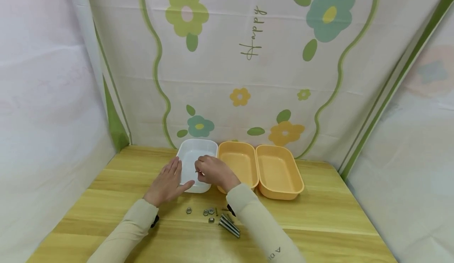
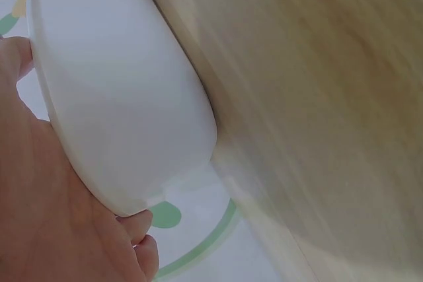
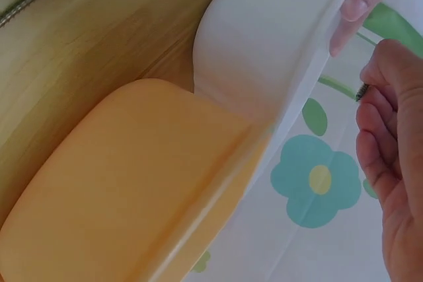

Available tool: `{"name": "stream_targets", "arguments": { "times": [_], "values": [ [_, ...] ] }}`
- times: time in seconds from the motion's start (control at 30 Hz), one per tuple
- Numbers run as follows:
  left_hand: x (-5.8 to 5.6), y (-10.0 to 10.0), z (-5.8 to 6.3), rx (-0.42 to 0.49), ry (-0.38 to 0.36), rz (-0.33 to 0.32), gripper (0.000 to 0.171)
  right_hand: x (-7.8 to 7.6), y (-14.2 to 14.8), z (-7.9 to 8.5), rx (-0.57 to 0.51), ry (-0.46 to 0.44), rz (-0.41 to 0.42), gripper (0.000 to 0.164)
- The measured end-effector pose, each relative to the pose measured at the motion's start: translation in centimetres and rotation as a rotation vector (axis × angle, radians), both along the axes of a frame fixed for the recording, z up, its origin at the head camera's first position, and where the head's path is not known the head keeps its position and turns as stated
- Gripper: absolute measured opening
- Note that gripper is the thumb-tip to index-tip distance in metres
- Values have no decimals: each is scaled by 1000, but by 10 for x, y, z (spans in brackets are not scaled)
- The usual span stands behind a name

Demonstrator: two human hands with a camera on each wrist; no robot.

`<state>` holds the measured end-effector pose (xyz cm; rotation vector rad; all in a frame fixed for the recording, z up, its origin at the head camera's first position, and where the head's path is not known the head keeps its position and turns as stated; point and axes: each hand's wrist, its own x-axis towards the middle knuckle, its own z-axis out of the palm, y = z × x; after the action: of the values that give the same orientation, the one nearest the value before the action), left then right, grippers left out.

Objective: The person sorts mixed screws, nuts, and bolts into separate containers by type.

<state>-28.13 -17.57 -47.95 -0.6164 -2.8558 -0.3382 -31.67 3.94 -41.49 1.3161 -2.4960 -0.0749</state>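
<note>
My left hand lies along the left and near rim of a white plastic tray, fingers stretched out and the thumb spread at the near side. Above that tray, my right hand pinches a small screw between thumb and forefinger. Only the threaded tip of this screw pokes out in the right wrist view; the rest is hidden in the fingers. The left wrist view shows the tray's outer wall with the left hand against its rim.
Two orange trays, one in the middle and one on the right, stand beside the white one. Nearer on the wooden table lie several nuts, long bolts and small screws. A printed cloth rises behind.
</note>
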Motion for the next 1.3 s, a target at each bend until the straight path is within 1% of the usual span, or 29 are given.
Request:
{"name": "stream_targets", "arguments": {
  "times": [0.17, 0.2, 0.27, 0.37, 0.53, 0.67, 0.77, 0.87, 1.0, 1.1, 1.3],
  "values": [
    [0, 2, 2, -6, -3, -3, 96, -2, 2, -3, -38, 93, -83, 21],
    [0, 3, 3, -7, -4, -4, 96, -2, 3, -2, -47, 99, -97, 26],
    [1, 4, 4, -7, -9, -2, 96, -3, 8, -1, -51, 91, -114, 31],
    [0, 4, 4, -9, -25, 11, 97, -3, 18, 2, -43, 59, -115, 33],
    [1, 4, 4, -1, -27, 13, 97, 0, 37, 7, -51, -9, -82, 33],
    [2, 4, 5, -2, -34, 18, 98, 5, 54, 10, -78, -66, -39, 33],
    [2, 3, 5, -1, -46, 24, 99, 10, 66, 12, -86, -90, -1, 33],
    [2, 3, 5, 3, -57, 23, 99, 16, 77, 13, -79, -103, 33, 33],
    [1, 3, 3, -9, -64, 22, 100, 27, 90, 14, -43, -136, 59, 31],
    [1, 3, 3, -9, -57, 17, 99, 36, 98, 15, -11, -139, 84, 31],
    [1, 2, 3, 6, -53, 17, 99, 53, 103, 11, 64, -97, 154, 29]
  ]
}}
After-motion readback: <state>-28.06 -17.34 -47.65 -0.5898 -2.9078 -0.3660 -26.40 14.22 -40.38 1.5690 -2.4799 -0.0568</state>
